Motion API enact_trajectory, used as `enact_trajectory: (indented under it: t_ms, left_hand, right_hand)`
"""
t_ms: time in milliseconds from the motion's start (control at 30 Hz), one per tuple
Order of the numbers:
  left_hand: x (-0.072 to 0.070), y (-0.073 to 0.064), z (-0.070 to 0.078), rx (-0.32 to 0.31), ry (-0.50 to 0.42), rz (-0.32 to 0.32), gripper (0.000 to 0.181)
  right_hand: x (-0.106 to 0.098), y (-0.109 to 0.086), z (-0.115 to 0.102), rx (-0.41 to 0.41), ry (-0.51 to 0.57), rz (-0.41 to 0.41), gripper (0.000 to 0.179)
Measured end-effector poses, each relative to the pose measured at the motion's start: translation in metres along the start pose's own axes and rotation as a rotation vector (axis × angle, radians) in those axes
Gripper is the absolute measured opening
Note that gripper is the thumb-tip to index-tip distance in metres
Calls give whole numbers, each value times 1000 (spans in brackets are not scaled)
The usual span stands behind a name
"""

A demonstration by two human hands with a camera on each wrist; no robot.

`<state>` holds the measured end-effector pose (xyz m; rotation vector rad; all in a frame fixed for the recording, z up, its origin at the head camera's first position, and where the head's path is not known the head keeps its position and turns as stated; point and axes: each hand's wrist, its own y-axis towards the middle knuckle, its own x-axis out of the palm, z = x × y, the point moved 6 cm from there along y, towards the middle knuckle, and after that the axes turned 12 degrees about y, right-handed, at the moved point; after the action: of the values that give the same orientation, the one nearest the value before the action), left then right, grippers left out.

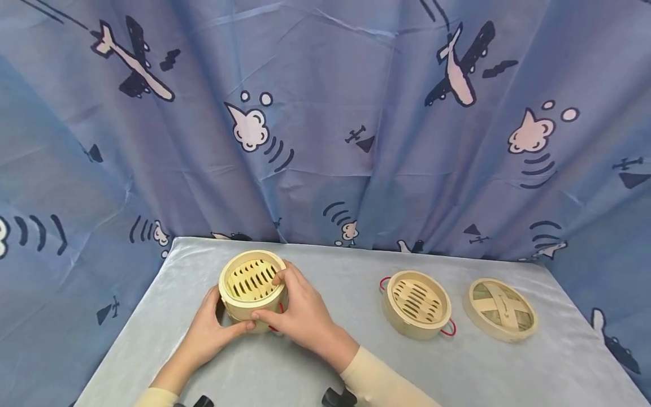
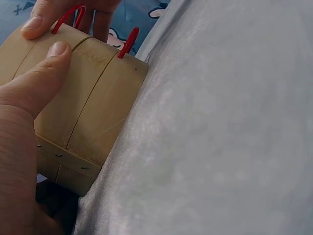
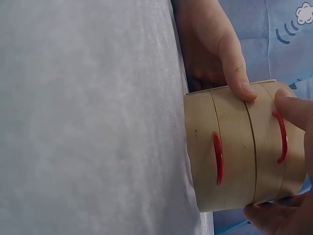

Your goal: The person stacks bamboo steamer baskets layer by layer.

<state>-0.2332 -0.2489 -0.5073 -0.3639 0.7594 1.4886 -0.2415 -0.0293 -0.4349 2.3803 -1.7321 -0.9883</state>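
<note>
At the left of the table, two round bamboo steamer baskets stand stacked. The upper steamer basket [image 1: 250,303] shows its slatted floor. My right hand [image 1: 310,311] grips its right side, with the thumb in front and a finger over the rim. Beneath it sits the lower steamer basket [image 3: 208,152], resting on the cloth. My left hand [image 1: 205,334] holds the stack from the left, its thumb near the seam between the two baskets. Red loop handles [image 3: 218,156] stand out on the side of each basket, one above the other. The left fingers behind the stack are mostly hidden.
Further right on the pale cloth-covered table [image 1: 335,294] stands another steamer basket [image 1: 417,329] with red handles. Beside it lies a woven bamboo lid [image 1: 503,308]. A blue curtain [image 1: 325,141] printed with planes hangs behind the table's back edge.
</note>
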Motion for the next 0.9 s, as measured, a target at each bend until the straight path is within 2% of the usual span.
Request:
enact_trajectory:
  t_ms: [100, 267, 567, 700, 900]
  left_hand:
    - [-3, -3, 0, -3, -3, 6, 105]
    - [-5, -4, 2, 23, -11, 16, 103]
    - [0, -1, 6, 47, -6, 14, 102]
    - [0, -2, 6, 55, -10, 22, 102]
    - [0, -4, 7, 75, -14, 45, 101]
  right_hand:
    - [3, 0, -1, 8, 0, -26, 59]
    - [2, -1, 0, 16, -46, -46, 70]
    - [-19, -2, -7, 14, -189, -90, 90]
    - [-31, -4, -12, -4, -206, -78, 88]
    - [-54, -14, -19, 12, -270, -71, 78]
